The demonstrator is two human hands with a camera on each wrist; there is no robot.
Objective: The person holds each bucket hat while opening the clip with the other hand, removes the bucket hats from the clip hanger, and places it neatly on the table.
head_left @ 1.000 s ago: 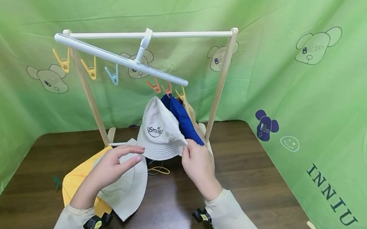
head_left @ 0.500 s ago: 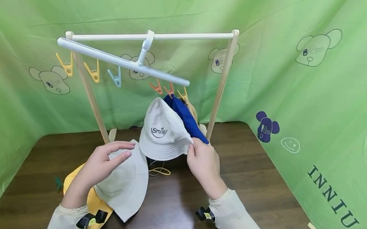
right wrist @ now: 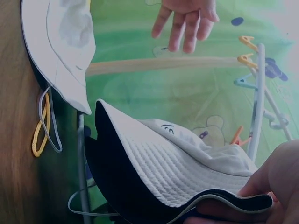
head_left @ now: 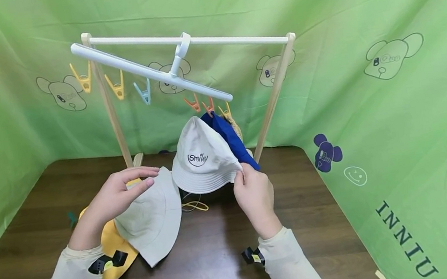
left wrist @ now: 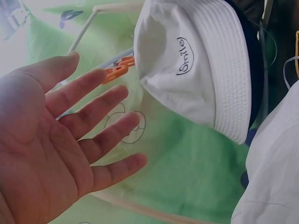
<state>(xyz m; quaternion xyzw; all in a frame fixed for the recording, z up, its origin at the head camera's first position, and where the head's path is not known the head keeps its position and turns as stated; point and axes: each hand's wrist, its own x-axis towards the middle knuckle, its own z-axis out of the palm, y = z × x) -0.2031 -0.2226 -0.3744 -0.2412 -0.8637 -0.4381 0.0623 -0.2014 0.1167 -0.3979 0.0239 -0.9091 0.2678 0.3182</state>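
Note:
A white bucket hat (head_left: pixel 200 156) with "Smile" lettering is held up below the hanger's right end, brim down. My right hand (head_left: pixel 255 199) pinches the right edge of its brim between thumb and fingers; the right wrist view shows the brim's dark underside (right wrist: pixel 135 186). My left hand (head_left: pixel 114 196) is in the air left of the hat, fingers spread and palm bare in the left wrist view. Beneath it a light grey bucket hat (head_left: pixel 153 219) lies over a yellow hat (head_left: pixel 115 252). An orange clip (head_left: pixel 193 103) hangs just above the white hat's crown.
A pale blue hanger (head_left: pixel 151 72) hooks on the rack's white rail (head_left: pixel 236 39). Yellow clips (head_left: pixel 117 86) and a blue clip (head_left: pixel 144 93) dangle on its left. A blue hat (head_left: pixel 229 136) and a tan woven hat (head_left: pixel 236 126) hang at its right. Looped cords (head_left: pixel 195 205) lie on the table.
My right hand has shifted slightly right with the white hat in its grip. The left hand has drawn away from the hat's brim to the left.

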